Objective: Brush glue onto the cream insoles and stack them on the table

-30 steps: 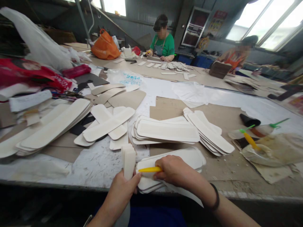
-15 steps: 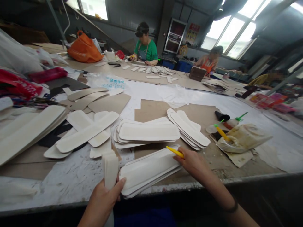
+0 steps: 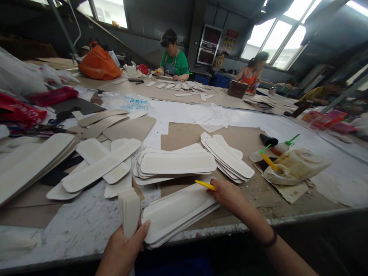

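Note:
My left hand (image 3: 123,245) is closed around a bundle of narrow white strips (image 3: 129,211), which stand up out of its grip. Its thumb rests on the near left corner of a stack of long white round-cornered panels (image 3: 178,214) at the table's front edge. At the far right end of that stack is my right hand (image 3: 227,193), wrapped around a slim yellow tool (image 3: 205,185) whose tapered end points left; its other end is hidden in the hand. Behind lie another stack of white panels (image 3: 178,163) and a fanned pile of them (image 3: 228,157).
On the right stands a cut-open, stained plastic jug (image 3: 301,166) with a yellow handle in it, beside green-tipped bottles (image 3: 283,147) and a black cup (image 3: 268,139). Crossed white panels (image 3: 100,165) lie left. Across the table, a person in green (image 3: 175,63) works; others sit farther right.
The view has shifted slightly, so most things sit a little more to the left. Both hands keep their holds, and the yellow tool lies a little flatter over the stack.

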The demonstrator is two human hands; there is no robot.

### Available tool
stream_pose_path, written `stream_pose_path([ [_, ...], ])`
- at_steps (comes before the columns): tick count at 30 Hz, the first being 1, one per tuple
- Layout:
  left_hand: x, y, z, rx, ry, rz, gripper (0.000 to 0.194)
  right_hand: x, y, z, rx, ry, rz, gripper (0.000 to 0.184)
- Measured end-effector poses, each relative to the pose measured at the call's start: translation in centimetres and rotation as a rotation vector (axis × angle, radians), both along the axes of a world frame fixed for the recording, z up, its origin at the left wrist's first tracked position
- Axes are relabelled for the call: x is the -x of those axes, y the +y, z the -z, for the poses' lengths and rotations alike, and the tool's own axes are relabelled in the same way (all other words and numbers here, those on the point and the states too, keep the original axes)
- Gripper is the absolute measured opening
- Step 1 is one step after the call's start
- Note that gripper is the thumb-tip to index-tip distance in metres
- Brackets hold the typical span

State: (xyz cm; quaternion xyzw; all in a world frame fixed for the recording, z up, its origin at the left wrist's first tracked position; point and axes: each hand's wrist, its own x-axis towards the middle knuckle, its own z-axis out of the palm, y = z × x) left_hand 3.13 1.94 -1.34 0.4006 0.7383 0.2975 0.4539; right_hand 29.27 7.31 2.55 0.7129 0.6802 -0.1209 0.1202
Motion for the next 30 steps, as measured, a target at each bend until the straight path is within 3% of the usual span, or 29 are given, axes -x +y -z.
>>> stream_pose_path([
  [12, 0.4, 0.2, 0.8, 0.058, 0.034, 0.065, 0.032, -0.5, 1.5, 1.0, 0.043, 0.043, -0.082, 0.023],
  [18, 0.2, 0.1, 0.3, 0.004, 0.049, 0.063, 0.033, -0.5, 1.6, 0.9, 0.051, 0.071, -0.097, 0.023],
  [30, 0.2, 0.0, 0.7, -0.113, 0.023, 0.097, 0.028, -0.5, 2.1, 0.8, 0.087, 0.1, -0.071, 0.023],
])
